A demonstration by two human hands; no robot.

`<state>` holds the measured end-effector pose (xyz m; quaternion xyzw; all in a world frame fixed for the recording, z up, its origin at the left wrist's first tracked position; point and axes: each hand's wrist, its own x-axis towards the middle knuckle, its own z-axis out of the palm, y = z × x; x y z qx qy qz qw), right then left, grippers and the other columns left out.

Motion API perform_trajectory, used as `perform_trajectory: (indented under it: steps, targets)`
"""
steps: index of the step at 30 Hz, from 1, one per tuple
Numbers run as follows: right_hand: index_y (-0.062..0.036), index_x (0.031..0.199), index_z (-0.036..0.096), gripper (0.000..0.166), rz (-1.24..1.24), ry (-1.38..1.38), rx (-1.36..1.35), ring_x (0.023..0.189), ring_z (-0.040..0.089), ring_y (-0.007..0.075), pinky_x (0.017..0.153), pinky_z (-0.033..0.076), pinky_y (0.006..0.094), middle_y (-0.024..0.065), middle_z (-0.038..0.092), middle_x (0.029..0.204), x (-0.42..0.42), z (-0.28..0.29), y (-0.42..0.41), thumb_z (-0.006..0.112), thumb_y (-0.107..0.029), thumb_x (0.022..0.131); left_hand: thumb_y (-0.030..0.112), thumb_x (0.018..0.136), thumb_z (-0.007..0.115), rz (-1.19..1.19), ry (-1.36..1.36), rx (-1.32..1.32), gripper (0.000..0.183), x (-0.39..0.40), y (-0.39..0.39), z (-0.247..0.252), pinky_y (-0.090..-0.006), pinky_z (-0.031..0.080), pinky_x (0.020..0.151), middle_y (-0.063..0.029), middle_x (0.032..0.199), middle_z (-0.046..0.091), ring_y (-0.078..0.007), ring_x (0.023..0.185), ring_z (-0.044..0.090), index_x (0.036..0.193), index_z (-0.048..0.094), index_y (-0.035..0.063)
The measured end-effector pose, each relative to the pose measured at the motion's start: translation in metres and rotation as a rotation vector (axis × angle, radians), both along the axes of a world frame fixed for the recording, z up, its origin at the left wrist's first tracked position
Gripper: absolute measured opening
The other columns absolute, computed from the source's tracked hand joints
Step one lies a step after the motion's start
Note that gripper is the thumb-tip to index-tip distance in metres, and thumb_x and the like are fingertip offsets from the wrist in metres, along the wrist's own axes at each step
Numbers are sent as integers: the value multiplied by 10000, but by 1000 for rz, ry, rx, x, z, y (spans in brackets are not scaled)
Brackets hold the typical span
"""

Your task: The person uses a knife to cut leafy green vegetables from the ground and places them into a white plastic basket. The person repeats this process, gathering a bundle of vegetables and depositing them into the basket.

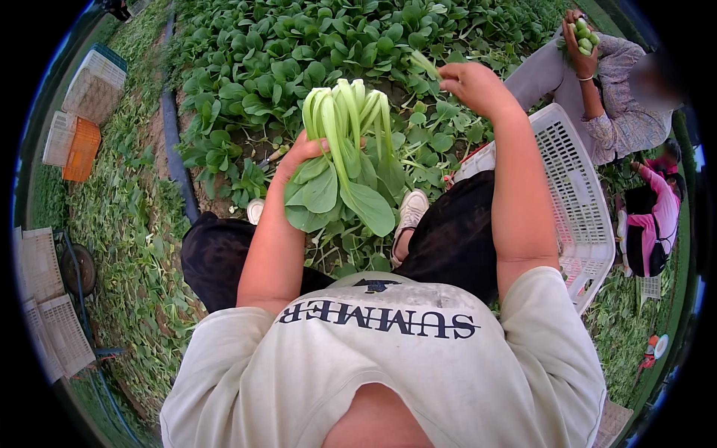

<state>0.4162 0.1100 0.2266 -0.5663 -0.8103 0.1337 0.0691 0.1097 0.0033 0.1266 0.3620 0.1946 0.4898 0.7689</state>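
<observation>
My left hand (307, 154) is closed round a bunch of leafy greens (347, 162), likely bok choy, with the pale stalk ends up and the leaves hanging down. Out to the right, above the plants, my right hand (476, 84) pinches a pale green stalk (424, 64) between thumb and fingers. Below and left of the bunch, a knife with a wooden handle (275, 155) lies on the soil among the plants. My feet in light shoes (413, 208) stand on either side of the bunch.
Growing greens (269, 50) fill the ground ahead. A white plastic crate (577, 190) stands at my right, near a seated co-worker (622, 95) holding greens. Another person (652, 218) is farther right. A dark hose (176, 140), an orange crate (82, 148) and stacked crates (64, 330) are left.
</observation>
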Motion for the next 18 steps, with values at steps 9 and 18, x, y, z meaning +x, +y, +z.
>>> perform_trajectory:
  steps: [9,18]
  targets:
    - [-69,1487,277,777,220,803,-113,1333,455,327,1090,379,399,242,467,1421,-36,16,-71,685,-342,885,202,804,696,313,54,34,628,51,13,46,-391,525,912,-140,1217,607,-259,1053,630,1350,468,-9]
    - [21,1483,123,1154,75,829,583,1239,461,451,1049,400,458,317,426,1339,-26,0,-114,851,-361,673,232,899,568,365,387,404,612,131,44,97,-417,407,1070,-153,1396,492,-273,1257,517,1425,387,-23]
